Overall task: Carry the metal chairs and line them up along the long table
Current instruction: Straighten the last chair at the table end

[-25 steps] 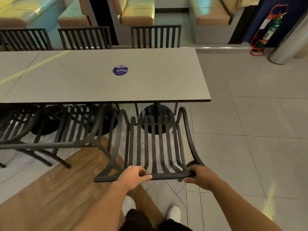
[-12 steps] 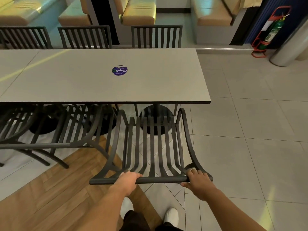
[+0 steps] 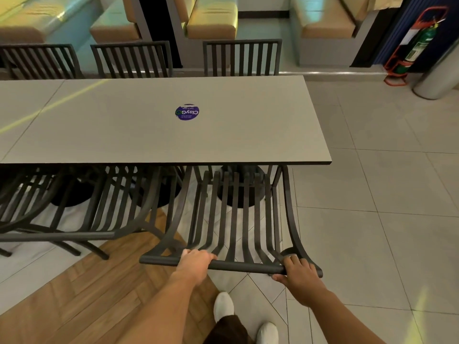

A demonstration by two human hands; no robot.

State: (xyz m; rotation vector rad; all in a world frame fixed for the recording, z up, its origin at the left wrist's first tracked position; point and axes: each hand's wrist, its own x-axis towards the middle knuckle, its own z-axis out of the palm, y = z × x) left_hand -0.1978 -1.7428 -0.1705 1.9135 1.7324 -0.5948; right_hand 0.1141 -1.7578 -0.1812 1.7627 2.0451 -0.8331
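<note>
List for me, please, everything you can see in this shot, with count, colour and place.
Long table: one, grey, centre.
Sticker: one, purple, on the tabletop.
Held chair: one, black metal, near side, table's right end.
Near-side chairs: at least two, black, left of the held chair.
Far-side chairs: three, black, behind the table.
Booth seats: several, tan, background.
Fire extinguisher: one, green, red stand, upper right.
Left hand: gripping the chair's top rail.
Right hand: gripping the same rail.

Pale tiled floor (image 3: 372, 194), wood-plank strip (image 3: 74, 294), tan booth seats (image 3: 211, 26), red-framed extinguisher (image 3: 417, 45)
</note>
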